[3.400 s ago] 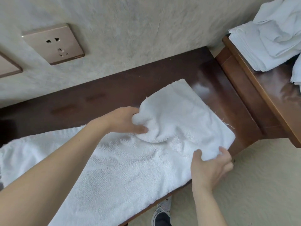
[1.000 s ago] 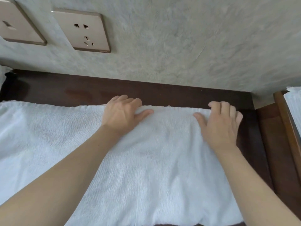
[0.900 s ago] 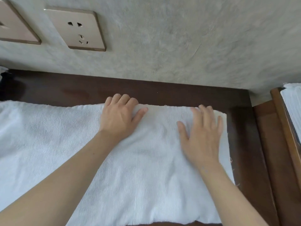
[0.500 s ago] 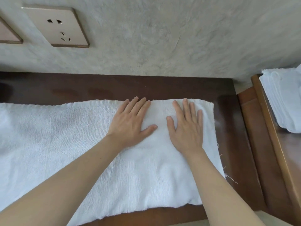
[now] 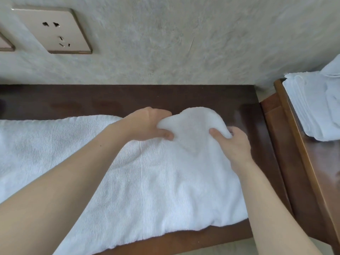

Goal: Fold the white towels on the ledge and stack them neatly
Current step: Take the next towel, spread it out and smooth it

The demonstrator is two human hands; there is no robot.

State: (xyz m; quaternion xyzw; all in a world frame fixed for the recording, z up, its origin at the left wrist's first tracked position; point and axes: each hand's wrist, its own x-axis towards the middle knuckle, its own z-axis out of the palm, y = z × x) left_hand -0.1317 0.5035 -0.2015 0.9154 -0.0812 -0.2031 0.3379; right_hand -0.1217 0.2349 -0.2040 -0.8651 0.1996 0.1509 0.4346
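Observation:
A long white towel (image 5: 139, 181) lies spread along the dark wooden ledge (image 5: 184, 96). Its far right end is raised into a rounded hump above the ledge. My left hand (image 5: 147, 126) grips the left side of that raised end, thumb on top and fingers tucked under the cloth. On the hump's right side my right hand (image 5: 233, 142) grips the cloth in the same way. A stack of folded white towels (image 5: 312, 107) sits on the lighter wooden surface at the right edge.
A textured grey wall runs right behind the ledge, with a beige wall socket (image 5: 53, 30) at the upper left. The lighter wooden furniture (image 5: 303, 162) adjoins the ledge on the right. Pale floor shows below the ledge's front edge.
Half a second ago both hands lay flat on the towel's right end. Now they have curled round its far edge and lifted it off the ledge.

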